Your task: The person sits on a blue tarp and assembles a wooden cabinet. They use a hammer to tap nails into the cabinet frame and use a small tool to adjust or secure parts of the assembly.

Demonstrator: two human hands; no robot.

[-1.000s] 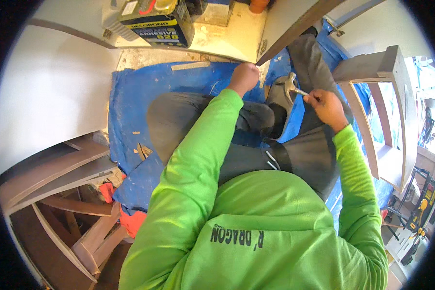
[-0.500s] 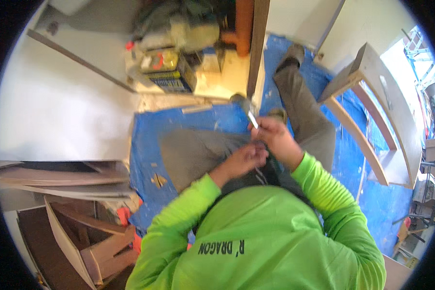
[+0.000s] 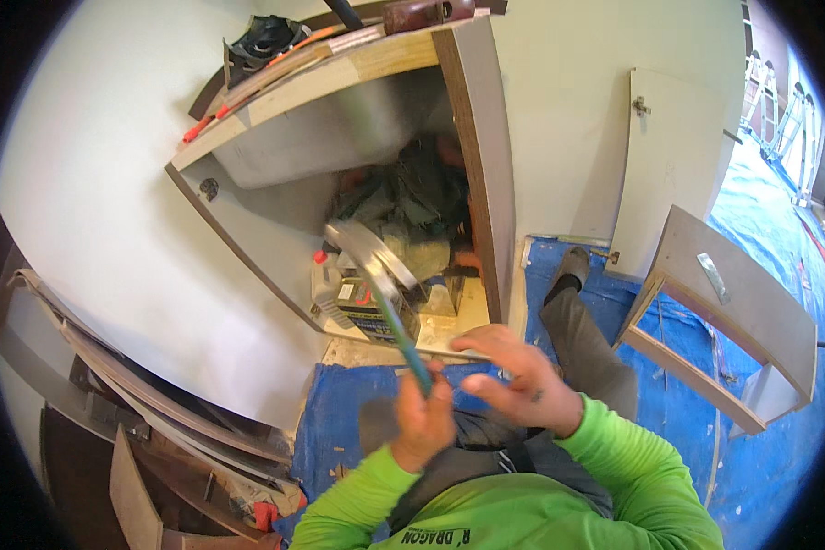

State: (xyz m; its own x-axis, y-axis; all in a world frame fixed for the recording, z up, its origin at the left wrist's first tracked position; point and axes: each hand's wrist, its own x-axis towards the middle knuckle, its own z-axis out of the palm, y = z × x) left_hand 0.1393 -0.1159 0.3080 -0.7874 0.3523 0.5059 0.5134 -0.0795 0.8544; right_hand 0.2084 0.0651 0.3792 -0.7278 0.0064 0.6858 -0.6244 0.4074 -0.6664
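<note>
Cabinet (image 3: 472, 156): an open under-counter unit with a grey side panel; its inside was crowded with dark bags and containers, and a sink basin showed in the upper part.
Blue tarp (image 3: 761, 431): covered the floor under the seated person's legs and ran off to the right.
Loose door panels (image 3: 733, 302): one leaned on the wall at the right, another lay as a small frame on the tarp, well apart from the hands.
Stacked boards (image 3: 156, 412): piled at the lower left beside the wall.
Tool (image 3: 385, 293): a wrench-like piece with a teal handle and a blurred metal head, raised in front of the cabinet opening.
Left hand (image 3: 422, 422): clenched round the lower handle of the tool.
Right hand (image 3: 522, 380): loose, fingers spread, just beside the handle; no contact could be made out.
Progress: judging by the pictures, the doors were already off and the tool was in hand but not yet set against anything inside; the work in the cabinet looked still to be done.
</note>
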